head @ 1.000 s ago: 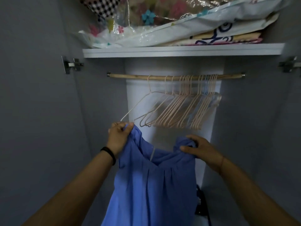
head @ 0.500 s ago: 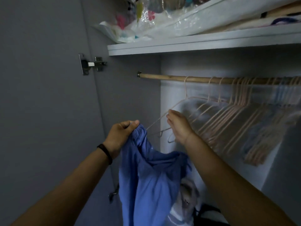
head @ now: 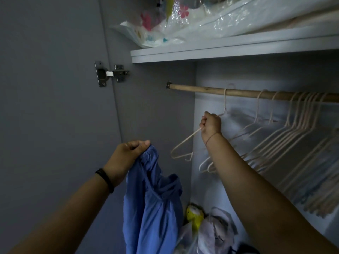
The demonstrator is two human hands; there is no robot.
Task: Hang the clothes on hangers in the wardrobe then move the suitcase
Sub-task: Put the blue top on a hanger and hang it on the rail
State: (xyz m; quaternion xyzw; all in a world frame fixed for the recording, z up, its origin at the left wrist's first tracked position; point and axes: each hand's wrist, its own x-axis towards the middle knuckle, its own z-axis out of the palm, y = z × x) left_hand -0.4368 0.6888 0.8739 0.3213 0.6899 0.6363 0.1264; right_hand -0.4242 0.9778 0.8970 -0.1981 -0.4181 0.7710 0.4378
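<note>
My left hand (head: 126, 154) grips the top of a blue garment (head: 152, 204), which hangs down in front of the open wardrobe. My right hand (head: 211, 125) is closed round the leftmost pale wire hanger (head: 183, 143), just below its hook. That hook sits over the wooden rail (head: 198, 88). Several more pale hangers (head: 286, 132) hang bunched to the right on the same rail. The suitcase is not in view.
A white shelf (head: 220, 50) above the rail carries plastic-wrapped bedding (head: 183, 22). The grey wardrobe door (head: 55, 107) with its metal hinge (head: 110, 73) stands open on the left. Plastic bags (head: 211, 231) lie on the wardrobe floor.
My right hand let go of the garment, reached up to the hangers and closed on the leftmost one. The view swung left. My left hand still holds the garment.
</note>
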